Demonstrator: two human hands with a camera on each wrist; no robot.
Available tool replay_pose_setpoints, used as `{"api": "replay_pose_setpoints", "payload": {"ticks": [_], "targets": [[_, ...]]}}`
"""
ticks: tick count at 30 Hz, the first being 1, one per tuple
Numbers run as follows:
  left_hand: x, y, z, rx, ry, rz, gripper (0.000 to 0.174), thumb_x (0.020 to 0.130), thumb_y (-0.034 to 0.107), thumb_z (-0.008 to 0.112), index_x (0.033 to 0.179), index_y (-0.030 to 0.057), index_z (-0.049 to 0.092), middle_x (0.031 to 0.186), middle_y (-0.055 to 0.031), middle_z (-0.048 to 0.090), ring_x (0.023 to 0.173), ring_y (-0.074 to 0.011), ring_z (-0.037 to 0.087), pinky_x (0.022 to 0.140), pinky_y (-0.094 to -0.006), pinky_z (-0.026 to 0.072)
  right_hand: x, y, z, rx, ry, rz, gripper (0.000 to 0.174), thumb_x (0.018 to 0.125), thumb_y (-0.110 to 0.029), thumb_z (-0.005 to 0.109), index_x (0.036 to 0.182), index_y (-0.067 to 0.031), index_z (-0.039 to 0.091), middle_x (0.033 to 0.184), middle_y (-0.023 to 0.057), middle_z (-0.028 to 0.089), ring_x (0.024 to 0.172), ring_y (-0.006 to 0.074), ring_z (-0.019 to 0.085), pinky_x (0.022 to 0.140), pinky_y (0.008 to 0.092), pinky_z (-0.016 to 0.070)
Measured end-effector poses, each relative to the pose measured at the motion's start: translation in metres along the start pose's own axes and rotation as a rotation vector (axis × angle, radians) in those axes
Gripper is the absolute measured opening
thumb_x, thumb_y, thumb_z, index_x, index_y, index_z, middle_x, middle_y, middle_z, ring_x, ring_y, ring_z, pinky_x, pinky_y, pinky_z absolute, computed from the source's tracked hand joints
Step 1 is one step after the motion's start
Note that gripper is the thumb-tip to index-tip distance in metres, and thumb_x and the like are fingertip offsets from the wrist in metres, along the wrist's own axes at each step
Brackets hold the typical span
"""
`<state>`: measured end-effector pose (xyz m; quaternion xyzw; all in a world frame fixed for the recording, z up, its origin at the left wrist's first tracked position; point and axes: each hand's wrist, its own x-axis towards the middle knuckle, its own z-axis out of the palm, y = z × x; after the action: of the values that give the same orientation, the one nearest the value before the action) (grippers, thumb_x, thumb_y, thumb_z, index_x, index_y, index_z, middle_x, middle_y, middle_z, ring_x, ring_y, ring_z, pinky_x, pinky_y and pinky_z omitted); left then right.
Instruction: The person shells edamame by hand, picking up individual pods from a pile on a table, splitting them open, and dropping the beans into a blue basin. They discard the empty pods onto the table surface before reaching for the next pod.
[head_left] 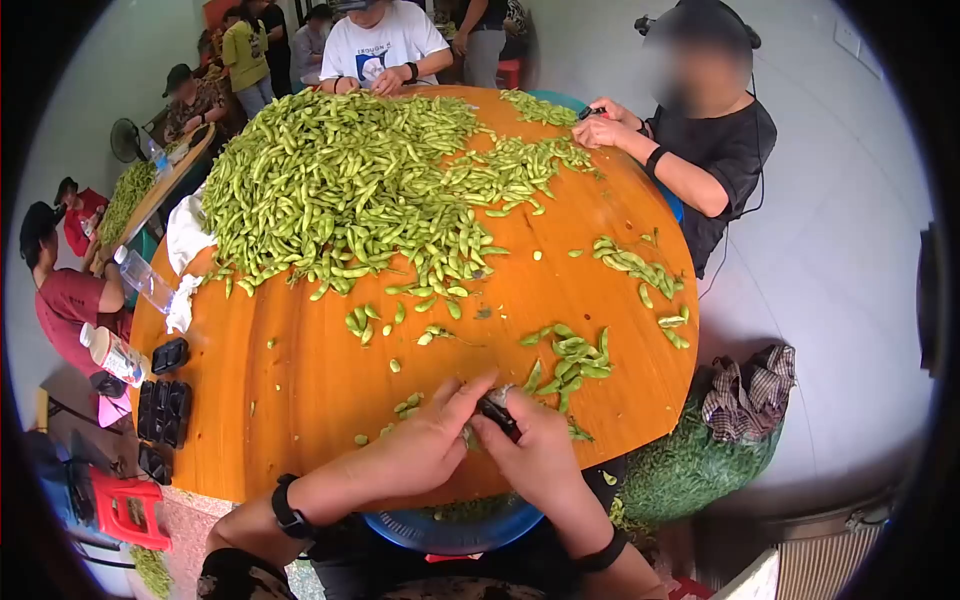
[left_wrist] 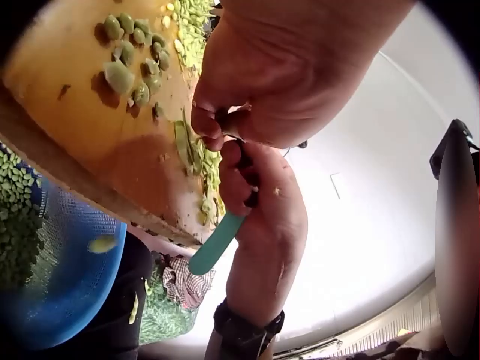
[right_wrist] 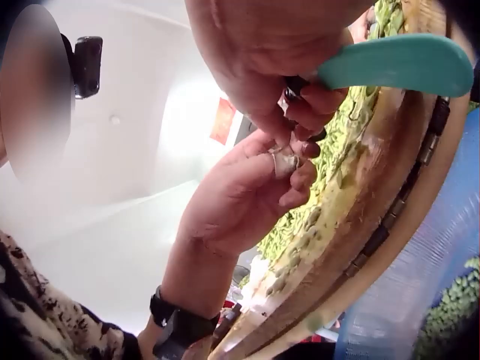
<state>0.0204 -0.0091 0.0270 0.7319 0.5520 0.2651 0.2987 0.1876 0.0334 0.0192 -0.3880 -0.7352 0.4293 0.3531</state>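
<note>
My left hand (head_left: 425, 448) and right hand (head_left: 540, 452) meet over the table's near edge, fingertips together. The right hand grips a tool by its teal handle (right_wrist: 397, 66); the handle (left_wrist: 216, 246) sticks out below that fist in the left wrist view, and the working end is hidden among the fingers. Curled, the left hand pinches a small pale thing (right_wrist: 285, 163) at its thumb; what it is I cannot tell. Green soybean pods (head_left: 578, 362) lie just beyond the right hand. Loose shelled beans (left_wrist: 124, 66) sit on the wood beside the left hand.
A blue basin (head_left: 455, 532) with shelled beans stands below the table edge. A big heap of pods (head_left: 330, 180) covers the far left of the round table (head_left: 330, 400). Black boxes (head_left: 165, 412) and bottles (head_left: 115, 355) stand left; a full green sack (head_left: 700, 455) is right. People sit around.
</note>
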Motion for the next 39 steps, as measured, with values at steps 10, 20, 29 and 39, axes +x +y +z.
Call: {"api": "replay_pose_setpoints", "payload": {"ticks": [10,20,29,39], "targets": [[0.039,-0.041,-0.042,0.467,0.381,-0.007,0.023,0.077,0.003,0.064,0.101,0.0032,0.064,0.106,-0.0156,0.057,0.103,-0.0351,0.053,0.088,-0.0423,0.0458,-0.003,0.005,-0.018,-0.081,0.071,0.03,0.011,0.085,-0.004,0.06,0.093,0.0003,0.055,0.08,0.0219,0.06,0.072,0.0399,0.061,0.061,0.0411,0.0476],[0.045,-0.035,-0.03,-0.017,0.271,-0.149,0.018,0.087,0.002,0.061,0.104,0.0017,0.063,0.091,-0.0059,0.065,0.076,-0.0193,0.061,0.067,-0.0289,0.0492,0.003,0.007,-0.024,0.031,0.035,0.035,0.008,0.088,-0.005,0.056,0.093,0.0009,0.054,0.072,0.0186,0.056,0.064,0.032,0.057,0.058,0.0358,0.0455],[0.026,-0.023,0.001,-0.865,0.139,-0.153,0.025,0.093,0.0,0.056,0.117,0.0018,0.061,0.095,-0.0026,0.067,0.078,-0.0069,0.06,0.07,-0.0219,0.0501,0.003,0.004,-0.023,0.59,-0.116,0.442,0.016,0.095,-0.011,0.055,0.081,-0.0043,0.059,0.067,-0.002,0.056,0.05,0.0036,0.048,0.041,0.0195,0.0331],[0.023,-0.041,0.005,-1.117,-0.022,-0.31,0.021,0.093,0.005,0.058,0.114,0.005,0.062,0.093,-0.0057,0.068,0.08,-0.013,0.064,0.074,-0.0275,0.0529,-0.003,0.014,-0.008,0.807,-0.06,0.555,0.009,0.095,-0.009,0.054,0.095,-0.0056,0.063,0.072,-0.0028,0.057,0.05,0.0015,0.045,0.042,0.0177,0.0308]]}}
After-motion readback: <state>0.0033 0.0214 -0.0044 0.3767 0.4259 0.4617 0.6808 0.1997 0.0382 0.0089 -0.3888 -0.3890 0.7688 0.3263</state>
